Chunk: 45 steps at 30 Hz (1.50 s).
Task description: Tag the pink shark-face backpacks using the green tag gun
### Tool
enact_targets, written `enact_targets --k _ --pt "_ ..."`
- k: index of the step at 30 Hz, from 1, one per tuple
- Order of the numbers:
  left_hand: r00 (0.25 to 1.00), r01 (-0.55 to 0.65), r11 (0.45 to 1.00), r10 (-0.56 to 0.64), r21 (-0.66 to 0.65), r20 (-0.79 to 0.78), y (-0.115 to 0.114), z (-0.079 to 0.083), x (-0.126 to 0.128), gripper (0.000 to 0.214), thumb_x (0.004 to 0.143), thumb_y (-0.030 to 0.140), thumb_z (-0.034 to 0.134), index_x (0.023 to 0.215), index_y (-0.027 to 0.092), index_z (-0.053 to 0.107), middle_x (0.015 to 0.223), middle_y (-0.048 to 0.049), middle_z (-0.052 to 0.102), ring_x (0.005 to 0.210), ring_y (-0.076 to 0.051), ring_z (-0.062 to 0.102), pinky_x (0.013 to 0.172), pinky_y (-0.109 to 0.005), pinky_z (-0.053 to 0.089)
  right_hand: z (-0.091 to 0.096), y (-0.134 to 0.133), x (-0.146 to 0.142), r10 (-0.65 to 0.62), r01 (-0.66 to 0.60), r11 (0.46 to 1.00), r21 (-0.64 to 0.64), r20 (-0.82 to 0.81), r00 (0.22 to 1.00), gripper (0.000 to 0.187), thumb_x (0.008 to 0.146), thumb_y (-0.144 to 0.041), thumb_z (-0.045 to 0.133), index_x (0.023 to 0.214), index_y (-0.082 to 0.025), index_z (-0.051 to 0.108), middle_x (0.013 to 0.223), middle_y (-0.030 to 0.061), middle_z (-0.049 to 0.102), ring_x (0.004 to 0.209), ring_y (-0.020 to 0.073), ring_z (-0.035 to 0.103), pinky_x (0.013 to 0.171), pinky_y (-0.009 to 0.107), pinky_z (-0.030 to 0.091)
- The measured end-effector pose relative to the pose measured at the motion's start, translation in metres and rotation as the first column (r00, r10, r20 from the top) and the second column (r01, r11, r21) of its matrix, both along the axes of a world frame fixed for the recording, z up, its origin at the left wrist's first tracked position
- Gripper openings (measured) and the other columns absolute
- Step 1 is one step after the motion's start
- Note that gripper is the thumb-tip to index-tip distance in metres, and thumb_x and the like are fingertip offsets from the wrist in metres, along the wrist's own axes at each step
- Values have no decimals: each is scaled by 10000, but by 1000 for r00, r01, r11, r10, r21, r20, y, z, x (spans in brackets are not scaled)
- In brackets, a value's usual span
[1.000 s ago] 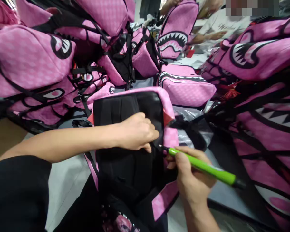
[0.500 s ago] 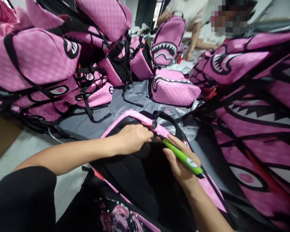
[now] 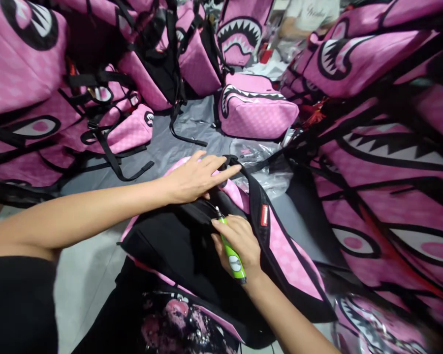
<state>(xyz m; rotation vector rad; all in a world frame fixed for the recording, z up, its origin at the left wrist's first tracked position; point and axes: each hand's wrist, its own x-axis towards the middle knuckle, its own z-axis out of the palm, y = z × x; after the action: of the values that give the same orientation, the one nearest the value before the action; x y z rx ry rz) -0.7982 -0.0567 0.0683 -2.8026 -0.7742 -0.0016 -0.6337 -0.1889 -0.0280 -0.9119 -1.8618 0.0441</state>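
A pink and black backpack (image 3: 184, 241) lies before me with its black side up. My left hand (image 3: 195, 177) rests on its top edge by the black strap, fingers stretched out and spread; the thumb is partly hidden below. My right hand (image 3: 239, 241) is closed around a bright green pen-like tool (image 3: 233, 260) with a thin metal tip. That tip points away from me, just above the black fabric and a little below my left hand. A black shoulder strap with a red label (image 3: 265, 215) runs down the right side of the backpack.
Pink shark-mouth backpacks are piled at left (image 3: 25, 113) and right (image 3: 384, 196). Another pink bag (image 3: 258, 110) lies on the grey-covered table (image 3: 162, 147), near clear plastic wrapping (image 3: 269, 172). Behind it, a person in a light shirt (image 3: 313, 14) is partly visible. Loose straps (image 3: 133, 174) trail over the table.
My left hand has gone from curled fingers to spread ones on the backpack's top. My right hand has moved left with the green tool, now held more upright. The view has shifted lower.
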Motion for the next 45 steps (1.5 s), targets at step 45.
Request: enact_targets --k 45 --pt "982 -167 972 179 -165 57 10 -31 23 729 829 191 599 1503 201 321 1539 -125 354 1343 -364 395 1135 -575 236 50 55 31 170 -22 808 -589 198 965 179 912 -207 628 1086 -206 674 1060 55 747 967 217 701 883 404 540"
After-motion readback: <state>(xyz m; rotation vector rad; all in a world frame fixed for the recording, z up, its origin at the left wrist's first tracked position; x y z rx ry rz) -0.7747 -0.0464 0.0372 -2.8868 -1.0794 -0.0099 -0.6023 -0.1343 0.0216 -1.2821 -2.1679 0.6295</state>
